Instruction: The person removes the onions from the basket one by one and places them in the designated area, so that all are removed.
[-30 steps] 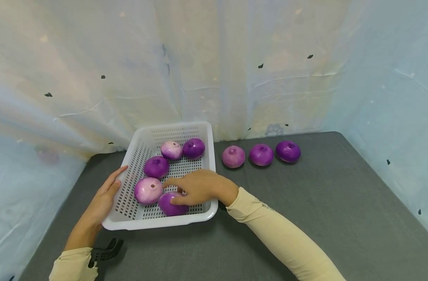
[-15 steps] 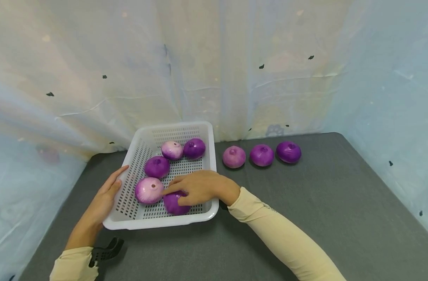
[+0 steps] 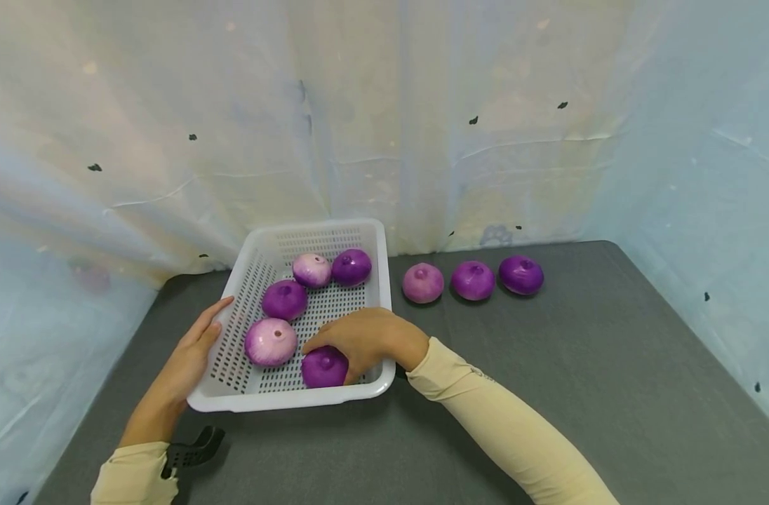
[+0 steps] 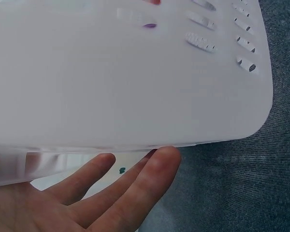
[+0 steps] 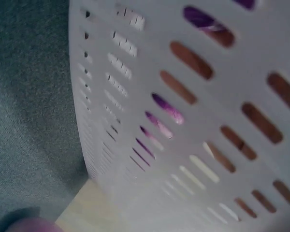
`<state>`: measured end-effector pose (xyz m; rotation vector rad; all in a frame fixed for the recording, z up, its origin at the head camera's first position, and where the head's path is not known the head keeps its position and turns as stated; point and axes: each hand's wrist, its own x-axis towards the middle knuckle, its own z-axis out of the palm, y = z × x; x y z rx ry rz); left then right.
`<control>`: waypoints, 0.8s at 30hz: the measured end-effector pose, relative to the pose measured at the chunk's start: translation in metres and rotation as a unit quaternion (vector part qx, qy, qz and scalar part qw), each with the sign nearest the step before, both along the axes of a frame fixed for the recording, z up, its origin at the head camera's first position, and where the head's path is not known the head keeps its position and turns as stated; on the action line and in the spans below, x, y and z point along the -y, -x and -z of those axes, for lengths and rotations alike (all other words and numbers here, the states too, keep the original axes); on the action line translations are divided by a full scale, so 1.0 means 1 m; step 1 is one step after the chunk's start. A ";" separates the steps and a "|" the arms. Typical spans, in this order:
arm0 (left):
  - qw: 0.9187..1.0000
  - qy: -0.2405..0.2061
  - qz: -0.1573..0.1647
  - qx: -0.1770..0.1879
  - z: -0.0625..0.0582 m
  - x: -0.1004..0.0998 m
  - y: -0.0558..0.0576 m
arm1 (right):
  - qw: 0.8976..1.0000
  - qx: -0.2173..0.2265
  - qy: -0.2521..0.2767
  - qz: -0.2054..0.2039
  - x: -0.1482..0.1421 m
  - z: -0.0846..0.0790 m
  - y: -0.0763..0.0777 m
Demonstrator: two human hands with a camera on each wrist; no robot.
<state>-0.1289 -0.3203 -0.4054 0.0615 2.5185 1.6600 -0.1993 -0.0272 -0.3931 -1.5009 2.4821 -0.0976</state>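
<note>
In the head view, my right hand (image 3: 362, 339) reaches over the right side of a white slotted basket (image 3: 277, 401). Its thumb and fingers curl around a purple onion (image 3: 324, 368) in the front right corner. Fingers fairly straight, my left hand (image 3: 185, 358) rests against the basket's left rim; the left wrist view has the same fingers (image 4: 154, 179) along the white wall. Several more onions lie inside, among them a pale one (image 3: 271, 342) beside the held onion. Through the slots in the right wrist view, purple skin (image 5: 166, 108) and parts of the hand show.
Right of the basket, a pink onion (image 3: 422, 283), a purple onion (image 3: 473, 280) and a darker onion (image 3: 521, 274) stand in a row on the dark grey table (image 3: 549, 365). A pale plastic sheet (image 3: 384, 126) hangs behind.
The onion under my right hand has shifted slightly right and turned so its stem end faces up. My right fingers have spread around it. The left hand stays at the rim.
</note>
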 end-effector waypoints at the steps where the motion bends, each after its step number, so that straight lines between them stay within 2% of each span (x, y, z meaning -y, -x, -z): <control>1: 1.000 -0.001 0.000 0.001 0.000 0.000 0.000 | 1.000 0.002 0.001 0.000 0.000 0.000 0.000; 5: 1.000 -0.007 0.001 0.004 0.002 0.000 0.000 | 0.999 0.023 0.027 0.005 -0.001 0.000 0.002; 11: 1.000 -0.010 0.005 -0.002 0.001 0.002 0.001 | 0.991 0.076 0.113 0.010 -0.017 -0.012 0.004; 17: 1.000 -0.014 0.001 0.007 0.000 0.003 -0.001 | 0.976 0.080 0.195 0.058 -0.059 -0.029 -0.010; 24: 1.000 -0.016 0.003 0.002 0.000 0.002 -0.001 | 0.953 0.082 0.267 0.119 -0.108 -0.038 -0.021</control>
